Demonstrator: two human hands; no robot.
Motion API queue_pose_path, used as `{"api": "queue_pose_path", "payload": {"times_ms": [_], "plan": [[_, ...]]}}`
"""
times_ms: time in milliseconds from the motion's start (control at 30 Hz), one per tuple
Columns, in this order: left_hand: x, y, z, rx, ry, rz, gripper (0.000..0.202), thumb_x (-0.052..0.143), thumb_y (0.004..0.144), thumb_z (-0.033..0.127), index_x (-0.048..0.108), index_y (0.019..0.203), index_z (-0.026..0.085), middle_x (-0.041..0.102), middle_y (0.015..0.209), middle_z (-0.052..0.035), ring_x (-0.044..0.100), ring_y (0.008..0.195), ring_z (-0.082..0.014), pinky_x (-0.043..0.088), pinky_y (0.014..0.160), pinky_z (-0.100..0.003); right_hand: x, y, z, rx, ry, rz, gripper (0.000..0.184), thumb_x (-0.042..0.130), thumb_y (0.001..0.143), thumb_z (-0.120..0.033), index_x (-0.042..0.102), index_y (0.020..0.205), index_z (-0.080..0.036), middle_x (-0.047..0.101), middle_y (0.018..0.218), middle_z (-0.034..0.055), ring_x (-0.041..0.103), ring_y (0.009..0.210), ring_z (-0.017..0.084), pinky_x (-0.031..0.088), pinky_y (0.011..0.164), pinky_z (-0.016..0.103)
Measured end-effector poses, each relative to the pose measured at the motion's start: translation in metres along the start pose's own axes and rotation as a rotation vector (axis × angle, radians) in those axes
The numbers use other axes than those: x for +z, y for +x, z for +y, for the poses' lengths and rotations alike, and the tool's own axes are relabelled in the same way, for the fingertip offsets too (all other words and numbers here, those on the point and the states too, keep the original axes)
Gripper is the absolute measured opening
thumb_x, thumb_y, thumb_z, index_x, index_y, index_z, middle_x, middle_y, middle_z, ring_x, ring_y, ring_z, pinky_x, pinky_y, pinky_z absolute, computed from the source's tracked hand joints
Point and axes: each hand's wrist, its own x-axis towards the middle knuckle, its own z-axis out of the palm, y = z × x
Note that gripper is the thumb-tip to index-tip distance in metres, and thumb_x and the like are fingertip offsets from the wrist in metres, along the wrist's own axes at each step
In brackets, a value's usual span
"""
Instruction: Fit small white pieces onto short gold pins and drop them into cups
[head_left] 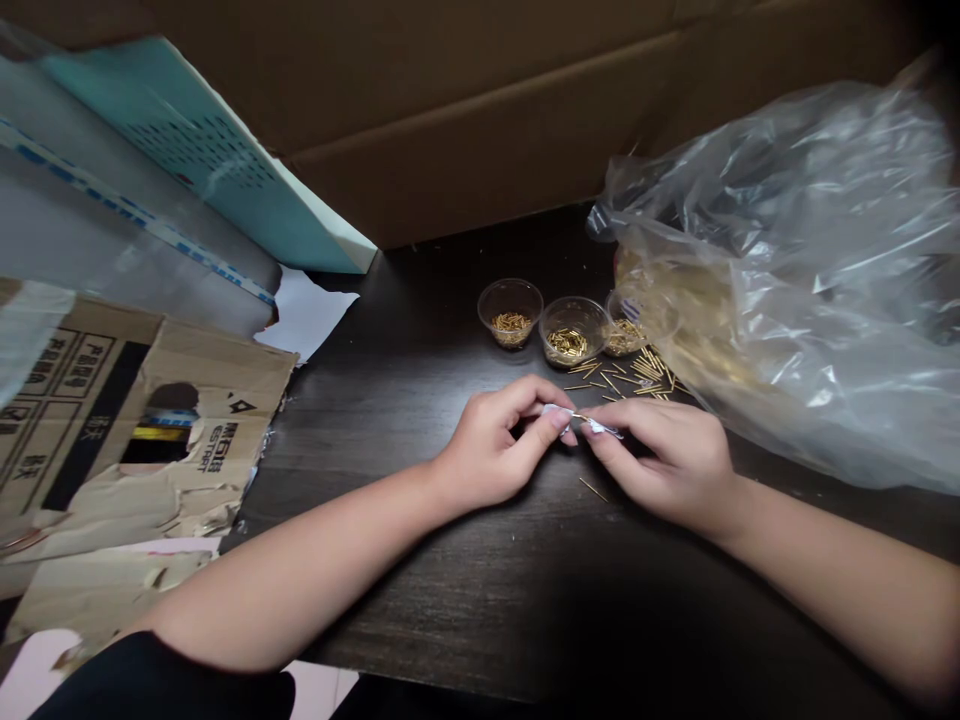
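Note:
My left hand (pixel 495 445) is closed, with thumb and fingertips pinching a small white wrap (pixel 553 410), perhaps paper or tape. Between the two hands a short length of thin gold-coloured pin (pixel 580 417) shows. My right hand (pixel 667 455) pinches its other end through a second white scrap (pixel 604 430). A single loose gold pin (pixel 593 489) lies on the dark table just below the fingertips. Beyond the hands, several longer gold pins (pixel 654 372) are scattered. Three clear plastic cups hold small gold pieces: the left cup (pixel 491 300), the middle cup (pixel 576 308) and the partly hidden right cup (pixel 626 308).
Crumpled clear plastic bags (pixel 817 290) cover the right side and overlap the right cup. A large cardboard wall (pixel 465 120) stands behind. To the left are a torn cardboard box (pixel 217 400), a teal box (pixel 217 150) and white paper (pixel 315 310) on the dark table (pixel 360 400).

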Motion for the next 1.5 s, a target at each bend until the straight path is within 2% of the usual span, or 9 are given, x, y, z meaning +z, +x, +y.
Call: {"api": "queue_pose_path", "payload": {"times_ms": [567, 733, 867, 1033, 1167, 1367, 1500], "plan": [[0.0023, -0.0033, 0.0016, 0.029, 0.078, 0.046, 0.007, 0.059, 0.096, 0.019, 0.062, 0.098, 0.013, 0.075, 0.081, -0.0059, 0.073, 0.075, -0.0128, 0.056, 0.069, -0.022, 0.0013, -0.0024, 0.0015, -0.039, -0.029, -0.03, 0.011, 0.064, 0.091, -0.008, 0.063, 0.093, -0.019, 0.074, 0.081, 0.0032, 0.072, 0.071, 0.014, 0.057, 0.069, 0.025], [-0.0005, -0.0004, 0.0018, 0.011, 0.085, -0.013, 0.008, 0.058, 0.097, 0.021, 0.061, 0.094, 0.014, 0.073, 0.075, -0.0034, 0.069, 0.068, -0.0106, 0.053, 0.064, -0.021, 0.0004, -0.0016, 0.0042, -0.035, -0.016, -0.08, 0.011, 0.061, 0.093, -0.008, 0.063, 0.093, -0.018, 0.073, 0.081, 0.0042, 0.067, 0.068, 0.014, 0.055, 0.066, 0.027], [-0.002, -0.0001, 0.0017, 0.046, 0.144, -0.035, 0.007, 0.058, 0.096, 0.02, 0.062, 0.095, 0.014, 0.072, 0.076, -0.0023, 0.068, 0.068, -0.0101, 0.052, 0.064, -0.021, 0.0005, -0.0015, 0.004, -0.016, 0.018, -0.106, 0.011, 0.06, 0.093, -0.008, 0.064, 0.093, -0.019, 0.072, 0.08, 0.0033, 0.067, 0.069, 0.014, 0.055, 0.067, 0.027], [-0.0026, -0.0017, 0.0, 0.115, 0.239, -0.033, 0.006, 0.058, 0.096, 0.018, 0.063, 0.097, 0.015, 0.072, 0.078, -0.0008, 0.068, 0.07, -0.0096, 0.053, 0.067, -0.02, 0.0013, -0.0008, 0.0028, 0.008, 0.051, -0.071, 0.011, 0.062, 0.093, -0.009, 0.065, 0.095, -0.019, 0.075, 0.084, 0.0026, 0.071, 0.072, 0.013, 0.056, 0.07, 0.024], [-0.0029, -0.0021, -0.0023, 0.168, 0.32, -0.02, 0.005, 0.059, 0.096, 0.019, 0.063, 0.099, 0.017, 0.073, 0.085, -0.0011, 0.069, 0.074, -0.0097, 0.053, 0.069, -0.02, 0.0019, -0.0005, 0.0019, 0.008, 0.037, -0.053, 0.009, 0.062, 0.093, -0.012, 0.065, 0.094, -0.02, 0.076, 0.084, 0.0025, 0.071, 0.069, 0.014, 0.056, 0.066, 0.024], [-0.0006, -0.0017, -0.0027, 0.078, 0.149, -0.06, 0.02, 0.056, 0.099, 0.022, 0.056, 0.119, 0.019, 0.077, 0.091, -0.002, 0.075, 0.085, -0.0123, 0.057, 0.078, -0.022, 0.0, 0.0025, -0.0012, 0.053, 0.059, -0.021, 0.011, 0.06, 0.091, -0.011, 0.065, 0.092, -0.021, 0.075, 0.08, 0.0003, 0.07, 0.064, 0.013, 0.055, 0.06, 0.023], [-0.0002, -0.002, -0.0022, 0.06, 0.135, -0.076, 0.022, 0.053, 0.1, 0.024, 0.056, 0.122, 0.019, 0.077, 0.088, -0.0022, 0.075, 0.084, -0.0136, 0.057, 0.079, -0.024, -0.0019, 0.0041, -0.0022, 0.089, 0.072, -0.037, 0.012, 0.059, 0.091, -0.013, 0.065, 0.086, -0.022, 0.074, 0.073, -0.0011, 0.067, 0.057, 0.012, 0.053, 0.055, 0.023]]}}
